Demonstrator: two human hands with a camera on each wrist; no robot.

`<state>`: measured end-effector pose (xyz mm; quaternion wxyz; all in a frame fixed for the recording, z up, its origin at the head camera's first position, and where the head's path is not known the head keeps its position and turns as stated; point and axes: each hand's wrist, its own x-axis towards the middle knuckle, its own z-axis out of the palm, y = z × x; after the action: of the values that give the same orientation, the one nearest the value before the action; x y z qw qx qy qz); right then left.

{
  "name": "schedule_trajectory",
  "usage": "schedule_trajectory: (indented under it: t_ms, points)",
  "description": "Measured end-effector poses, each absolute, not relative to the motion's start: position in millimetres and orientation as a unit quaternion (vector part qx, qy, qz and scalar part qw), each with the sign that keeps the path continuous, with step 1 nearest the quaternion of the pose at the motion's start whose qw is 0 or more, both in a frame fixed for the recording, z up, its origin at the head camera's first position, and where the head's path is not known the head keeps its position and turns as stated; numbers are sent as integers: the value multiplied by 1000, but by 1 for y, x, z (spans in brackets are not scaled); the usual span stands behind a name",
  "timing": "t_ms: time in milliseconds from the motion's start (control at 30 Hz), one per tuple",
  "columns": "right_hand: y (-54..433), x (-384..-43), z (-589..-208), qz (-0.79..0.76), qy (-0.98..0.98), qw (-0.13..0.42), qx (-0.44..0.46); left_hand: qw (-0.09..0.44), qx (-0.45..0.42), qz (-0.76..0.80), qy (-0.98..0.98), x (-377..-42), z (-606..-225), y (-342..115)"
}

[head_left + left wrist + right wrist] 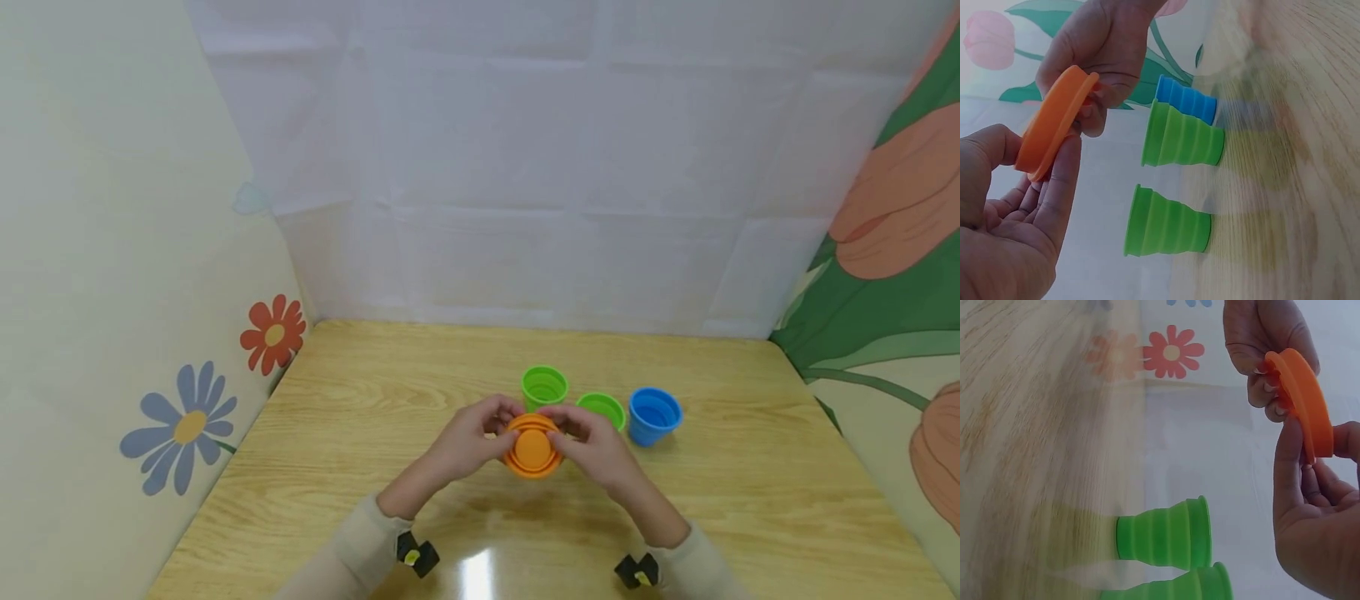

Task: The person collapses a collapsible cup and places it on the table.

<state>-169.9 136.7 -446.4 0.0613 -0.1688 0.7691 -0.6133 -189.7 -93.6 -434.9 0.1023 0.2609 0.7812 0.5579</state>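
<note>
An orange collapsible cup (533, 450), folded flat into a ringed disc, is held up above the table between both hands. My left hand (474, 436) pinches its left edge, thumb on the near face and fingers behind. On the opposite edge my right hand (597, 447) pinches it the same way. The left wrist view shows the flattened cup (1054, 125) edge-on. Just beyond the hands stand two green collapsible cups, one at the back (544, 385) and one to its right (602, 408), partly hidden by the right hand. Both are expanded and upright.
A blue collapsible cup (654, 415), expanded and upright, stands right of the green ones. All rest on a wood-grain table (360, 400). A white cloth (495, 167) hangs behind, with flower-printed sheets at the left (112, 250) and right (885, 333).
</note>
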Motion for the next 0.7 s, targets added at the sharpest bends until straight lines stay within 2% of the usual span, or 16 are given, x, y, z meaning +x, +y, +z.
schedule_trajectory:
  t_ms: [133,300,500,700]
  points:
    - [141,-171,-446,-655,731,115,-153,149,247,595,751,-190,-436,-96]
    - [143,-172,-444,-671,710,145,-156,198,242,622,718,-190,-436,-100]
    - [143,-172,-444,-661,720,147,-153,217,246,621,711,-190,-436,-102]
    - [143,-172,-444,-657,721,147,-163,210,239,621,716,-190,-437,-103]
